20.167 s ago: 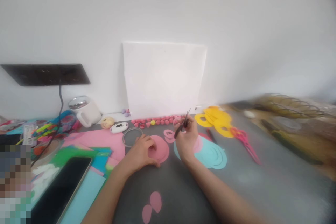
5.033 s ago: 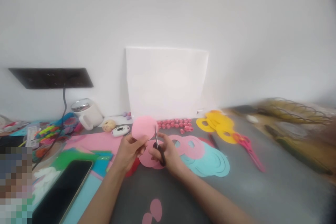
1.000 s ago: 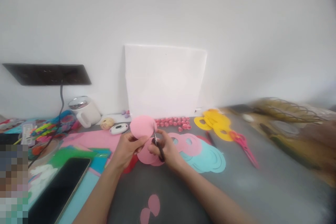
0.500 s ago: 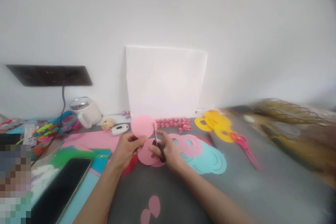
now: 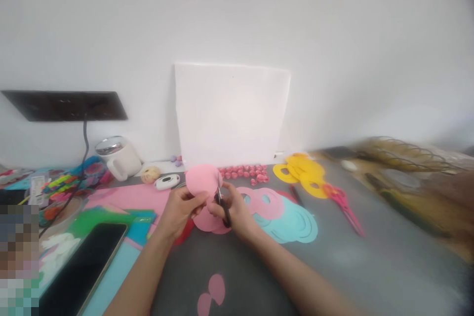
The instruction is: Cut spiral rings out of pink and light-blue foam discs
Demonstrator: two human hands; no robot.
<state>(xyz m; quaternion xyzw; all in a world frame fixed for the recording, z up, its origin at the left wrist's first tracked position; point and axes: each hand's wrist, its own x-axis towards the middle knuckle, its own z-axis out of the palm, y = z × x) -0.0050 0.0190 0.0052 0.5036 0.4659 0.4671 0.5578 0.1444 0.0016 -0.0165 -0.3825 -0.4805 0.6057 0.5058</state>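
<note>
My left hand (image 5: 180, 207) pinches a pink paper disc (image 5: 201, 178) by its lower edge and holds it upright above the grey table (image 5: 370, 261). My right hand (image 5: 234, 208) grips small black-handled scissors (image 5: 222, 205), blades up against the disc's right edge. Under both hands lie more pink paper circles (image 5: 207, 221). Pink rings (image 5: 263, 199) and light blue paper circles (image 5: 296, 224) lie just to the right.
A black phone (image 5: 79, 271) rests on coloured sheets at the left. A white mug (image 5: 116, 158), small pink beads (image 5: 242, 173), yellow paper rings (image 5: 301, 173), pink scissors (image 5: 342, 205) and a white board (image 5: 231, 113) against the wall stand further back. Two pink petals (image 5: 211, 296) lie near me.
The hands have stayed nearly in place over the last second, the scissors working at the disc's right edge. Twenty seconds ago the pink disc lay flat under my left hand.
</note>
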